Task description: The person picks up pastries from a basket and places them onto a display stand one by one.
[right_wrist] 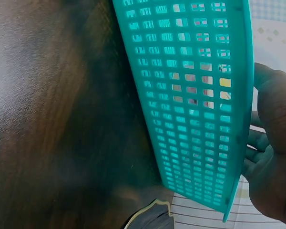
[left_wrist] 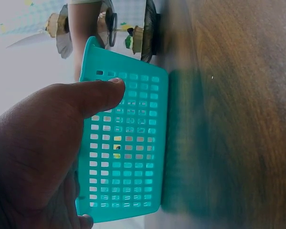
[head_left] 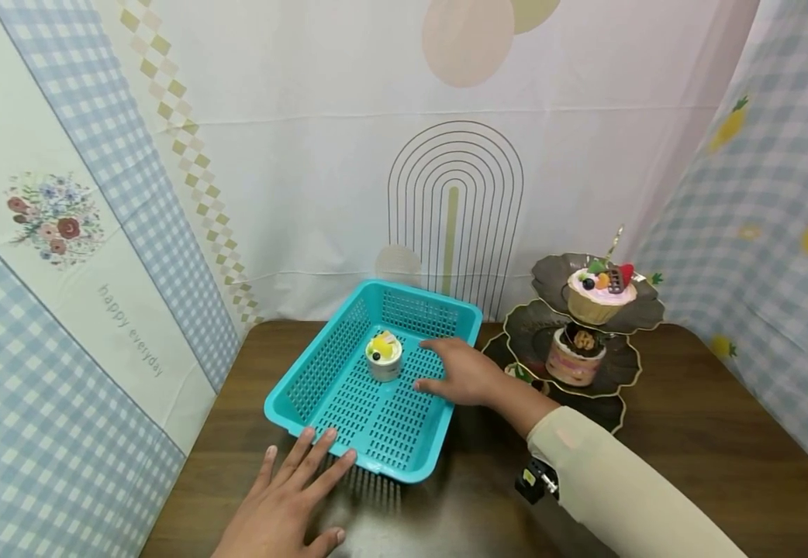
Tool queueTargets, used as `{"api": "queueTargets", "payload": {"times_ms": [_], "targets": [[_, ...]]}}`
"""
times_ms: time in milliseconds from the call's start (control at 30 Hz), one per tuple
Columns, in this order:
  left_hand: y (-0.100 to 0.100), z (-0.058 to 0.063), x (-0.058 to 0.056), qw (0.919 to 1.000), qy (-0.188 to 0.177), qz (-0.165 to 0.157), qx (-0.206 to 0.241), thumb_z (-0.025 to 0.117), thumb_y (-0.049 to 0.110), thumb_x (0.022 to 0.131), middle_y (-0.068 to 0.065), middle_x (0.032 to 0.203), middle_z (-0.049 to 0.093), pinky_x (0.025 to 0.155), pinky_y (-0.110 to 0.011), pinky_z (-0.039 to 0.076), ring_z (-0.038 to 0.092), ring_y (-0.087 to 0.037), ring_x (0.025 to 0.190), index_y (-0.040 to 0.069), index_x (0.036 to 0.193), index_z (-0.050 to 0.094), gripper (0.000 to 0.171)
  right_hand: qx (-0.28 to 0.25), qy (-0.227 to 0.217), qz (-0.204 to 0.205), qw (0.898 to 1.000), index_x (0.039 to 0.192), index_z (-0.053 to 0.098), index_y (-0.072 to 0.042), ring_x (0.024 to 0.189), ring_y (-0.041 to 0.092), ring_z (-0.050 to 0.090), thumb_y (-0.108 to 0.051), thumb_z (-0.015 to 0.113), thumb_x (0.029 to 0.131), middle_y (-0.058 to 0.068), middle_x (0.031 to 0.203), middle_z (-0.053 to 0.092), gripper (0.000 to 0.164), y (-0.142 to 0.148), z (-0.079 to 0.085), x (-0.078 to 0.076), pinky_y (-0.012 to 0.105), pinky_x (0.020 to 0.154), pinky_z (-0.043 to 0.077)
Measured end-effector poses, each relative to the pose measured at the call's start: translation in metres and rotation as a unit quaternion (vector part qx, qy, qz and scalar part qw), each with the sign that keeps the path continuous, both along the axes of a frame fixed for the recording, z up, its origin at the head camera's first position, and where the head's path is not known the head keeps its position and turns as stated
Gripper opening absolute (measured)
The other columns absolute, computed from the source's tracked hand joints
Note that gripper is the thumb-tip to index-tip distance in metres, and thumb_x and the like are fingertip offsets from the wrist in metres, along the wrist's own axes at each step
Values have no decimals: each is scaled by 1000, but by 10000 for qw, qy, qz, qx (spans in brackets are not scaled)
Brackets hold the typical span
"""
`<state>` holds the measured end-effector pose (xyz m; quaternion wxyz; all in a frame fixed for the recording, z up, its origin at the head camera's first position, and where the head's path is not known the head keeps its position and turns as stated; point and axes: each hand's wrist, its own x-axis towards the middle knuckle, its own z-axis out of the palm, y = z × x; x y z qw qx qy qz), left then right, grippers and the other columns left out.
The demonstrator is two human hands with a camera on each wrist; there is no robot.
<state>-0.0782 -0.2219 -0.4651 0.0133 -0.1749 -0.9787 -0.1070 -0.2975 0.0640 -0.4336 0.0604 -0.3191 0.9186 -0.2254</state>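
Note:
A turquoise plastic basket (head_left: 285,387) with perforated walls stands on the wooden table. Inside it, left of its middle, a small dessert cup (head_left: 385,368) with white cream and yellow and dark fruit sits upright. My right hand (head_left: 465,372) reaches over the basket's right rim, thumb and fingers apart, nothing between them and the cup a little way off. At the near rim, my left hand (head_left: 285,496) has its fingers spread, with fingertips right at the edge. In the left wrist view its thumb (left_wrist: 102,95) overlaps the basket's side wall (left_wrist: 133,162).
Right of the basket stands a dark, gold-edged tiered stand (head_left: 536,341). Its top tier bears a fruit-topped cupcake (head_left: 595,298), the middle one a layered dessert with a cookie (head_left: 574,360); another dessert on the bottom tier is partly hidden. Patterned cloth (head_left: 306,194) hangs behind and beside the table.

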Motion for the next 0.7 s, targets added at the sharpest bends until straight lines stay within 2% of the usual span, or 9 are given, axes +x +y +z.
{"api": "queueTargets", "payload": {"times_ms": [200, 467, 700], "targets": [[0, 1, 0, 9999, -117, 49, 34, 73, 59, 88, 13, 171, 5, 115, -71, 12, 2, -20, 157, 40, 162, 29, 88, 113, 148, 46, 9998, 152, 49, -6, 140, 36, 46, -48, 73, 94, 16, 149, 54, 75, -13, -1, -6, 54, 110, 41], [0, -2, 1, 9996, 272, -110, -19, 71, 59, 90, 9, 171, 11, 112, -73, 19, 6, -20, 157, 42, 163, 24, 88, 23, -20, 40, 10000, 153, 46, -3, 138, 34, 49, -43, 74, 95, 16, 149, 53, 76, -28, -4, -14, 51, 110, 42], [0, -1, 0, 10000, -23, -30, 41, 68, 60, 91, 11, 171, 5, 114, -73, 13, 4, -22, 157, 43, 163, 24, 86, 241, -249, -42, 9994, 154, 43, 0, 138, 35, 49, -43, 76, 93, 18, 150, 51, 82, -39, -5, -22, 51, 111, 42]]}}
